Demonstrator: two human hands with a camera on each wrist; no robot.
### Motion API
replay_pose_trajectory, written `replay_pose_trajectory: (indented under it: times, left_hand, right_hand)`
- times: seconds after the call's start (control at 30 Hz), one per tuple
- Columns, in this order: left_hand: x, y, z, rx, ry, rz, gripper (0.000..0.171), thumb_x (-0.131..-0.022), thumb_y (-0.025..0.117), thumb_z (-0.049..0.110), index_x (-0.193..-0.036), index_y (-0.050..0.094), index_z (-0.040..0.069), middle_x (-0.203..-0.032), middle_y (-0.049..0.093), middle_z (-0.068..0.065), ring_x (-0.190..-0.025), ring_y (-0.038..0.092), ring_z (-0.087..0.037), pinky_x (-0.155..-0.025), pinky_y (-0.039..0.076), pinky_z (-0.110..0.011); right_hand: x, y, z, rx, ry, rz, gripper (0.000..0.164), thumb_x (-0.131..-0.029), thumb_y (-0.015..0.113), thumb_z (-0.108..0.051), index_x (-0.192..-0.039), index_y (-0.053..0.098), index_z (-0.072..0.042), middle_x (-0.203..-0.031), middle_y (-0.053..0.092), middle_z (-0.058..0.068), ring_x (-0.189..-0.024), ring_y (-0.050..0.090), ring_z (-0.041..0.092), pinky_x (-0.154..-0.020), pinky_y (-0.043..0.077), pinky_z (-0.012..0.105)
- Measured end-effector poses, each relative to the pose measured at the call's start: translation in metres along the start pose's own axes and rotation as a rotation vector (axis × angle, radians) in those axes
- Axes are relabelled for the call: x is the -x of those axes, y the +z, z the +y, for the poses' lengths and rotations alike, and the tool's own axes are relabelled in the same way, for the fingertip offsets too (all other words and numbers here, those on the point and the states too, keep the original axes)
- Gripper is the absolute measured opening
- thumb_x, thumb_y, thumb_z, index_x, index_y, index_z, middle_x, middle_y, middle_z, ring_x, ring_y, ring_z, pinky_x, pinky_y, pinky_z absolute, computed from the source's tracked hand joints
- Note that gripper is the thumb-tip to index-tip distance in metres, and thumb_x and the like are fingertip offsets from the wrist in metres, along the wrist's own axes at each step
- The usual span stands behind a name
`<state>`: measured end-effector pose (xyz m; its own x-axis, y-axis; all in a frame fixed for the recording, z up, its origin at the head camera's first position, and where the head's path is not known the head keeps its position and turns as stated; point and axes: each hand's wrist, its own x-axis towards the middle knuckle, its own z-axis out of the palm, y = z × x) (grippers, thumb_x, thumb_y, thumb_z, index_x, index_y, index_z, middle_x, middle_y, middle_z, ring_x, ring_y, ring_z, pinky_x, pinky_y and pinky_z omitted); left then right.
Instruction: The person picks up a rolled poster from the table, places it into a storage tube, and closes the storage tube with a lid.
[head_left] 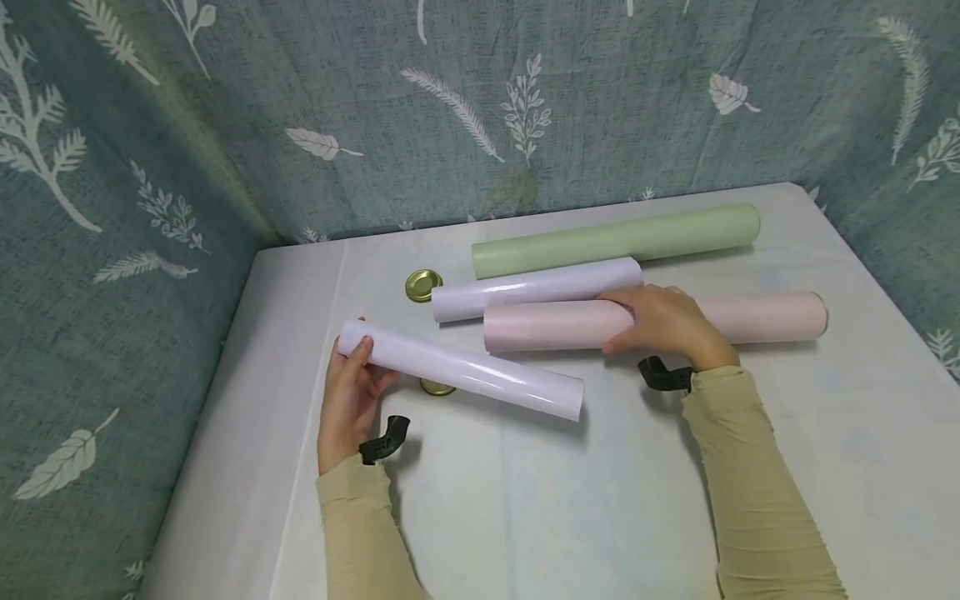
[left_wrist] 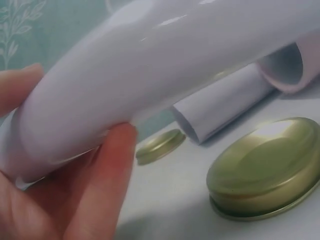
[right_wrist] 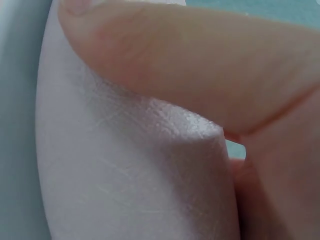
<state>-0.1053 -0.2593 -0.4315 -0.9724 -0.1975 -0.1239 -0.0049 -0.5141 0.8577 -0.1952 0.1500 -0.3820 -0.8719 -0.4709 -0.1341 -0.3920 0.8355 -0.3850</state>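
Observation:
My left hand (head_left: 352,400) grips the left end of a glossy pale lavender roll (head_left: 465,369), which slants down to the right above the table. In the left wrist view the thumb and fingers wrap round this roll (left_wrist: 145,65). My right hand (head_left: 667,321) holds a pale pink roll (head_left: 547,325) near its middle, fingers over the far side and thumb on the near side. Close up in the right wrist view, the thumb lies across the pink roll (right_wrist: 125,175). Behind it, a second lavender roll (head_left: 525,287) lies just in front of a light green roll (head_left: 615,240).
Two gold jar lids are on the white table (head_left: 600,517): one lid (head_left: 423,285) left of the second lavender roll, another lid (head_left: 437,387) partly under the held roll. Patterned green cloth (head_left: 450,125) hangs behind and at both sides.

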Motion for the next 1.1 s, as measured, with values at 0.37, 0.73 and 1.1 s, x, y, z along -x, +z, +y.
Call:
replay_pose_trajectory:
  times: [0.37, 0.73, 1.1]
  left_hand:
    - [0.000, -0.007, 0.002, 0.029, 0.062, 0.148, 0.045, -0.082, 0.066, 0.021, -0.119, 0.043, 0.014, -0.105, 0.051, -0.006, -0.086, 0.057, -0.019, -0.058, 0.051, -0.032]
    - [0.002, -0.017, 0.004, 0.148, 0.146, 0.238, 0.049, -0.078, 0.070, 0.014, -0.120, 0.043, 0.013, -0.103, 0.053, -0.008, -0.081, 0.059, -0.020, -0.052, 0.051, -0.033]
    - [0.008, -0.022, 0.017, 0.201, 0.194, 0.362, 0.055, -0.076, 0.072, 0.022, -0.122, 0.042, 0.015, -0.115, 0.044, -0.010, -0.100, 0.051, -0.024, -0.072, 0.051, -0.034]
  right_hand:
    - [0.002, -0.004, 0.003, -0.049, 0.012, 0.045, 0.078, -0.059, 0.074, -0.056, -0.127, 0.049, -0.028, -0.124, 0.052, 0.001, -0.110, 0.048, 0.025, -0.090, 0.032, 0.046]
    - [0.009, -0.012, 0.008, -0.058, 0.049, 0.137, 0.081, -0.059, 0.073, -0.058, -0.129, 0.047, -0.027, -0.124, 0.052, 0.003, -0.111, 0.046, 0.027, -0.089, 0.032, 0.048]
    - [0.011, -0.018, 0.012, -0.086, 0.048, 0.225, 0.082, -0.059, 0.071, -0.061, -0.130, 0.046, -0.028, -0.127, 0.050, 0.002, -0.115, 0.042, 0.028, -0.091, 0.028, 0.050]
